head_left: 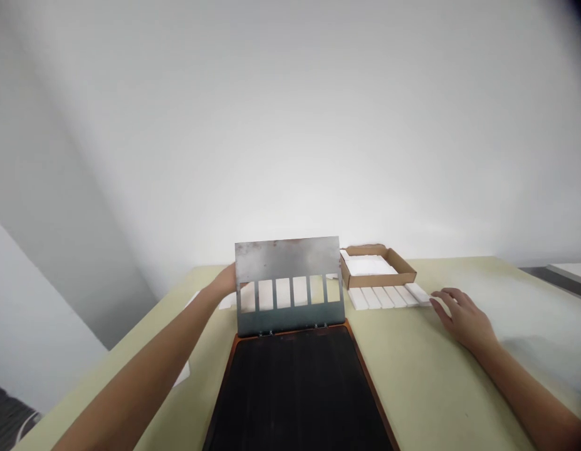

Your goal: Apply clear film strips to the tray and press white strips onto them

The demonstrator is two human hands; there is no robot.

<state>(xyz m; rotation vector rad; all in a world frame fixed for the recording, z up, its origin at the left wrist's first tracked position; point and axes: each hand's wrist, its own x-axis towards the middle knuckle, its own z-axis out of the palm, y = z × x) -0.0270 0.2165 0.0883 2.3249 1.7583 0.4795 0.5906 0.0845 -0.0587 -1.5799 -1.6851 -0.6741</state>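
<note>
**Slotted metal plate (286,266) stands raised beside cardboard tray (378,268) and row of white bars (388,297)**

An open-topped brown cardboard tray is seen on a pale yellow table (464,382), with flat white pieces (368,265) packed inside it. Their exact number cannot be made out. Six white bars are laid side by side in front of the tray, close to its near wall, with their long sides nearly touching.

The slotted metal plate is propped up, tilted slightly, along the far edge of a black board (297,391) framed in orange. The plate is joined to the board along its lower edge by small fittings, and six upright rectangular slots are cut through it. Its grey surface is marked with dull, rusty patches. White material is seen through the slots, behind the plate.

The left hand (227,280) is placed at the plate's left edge, with its fingers hidden behind the metal, so whether the plate is gripped cannot be told. The right hand (464,321) is held open and palm down over the table, to the right of the bars. Its fingertips (435,302) are just beside the end bar, though contact cannot be confirmed.
</note>
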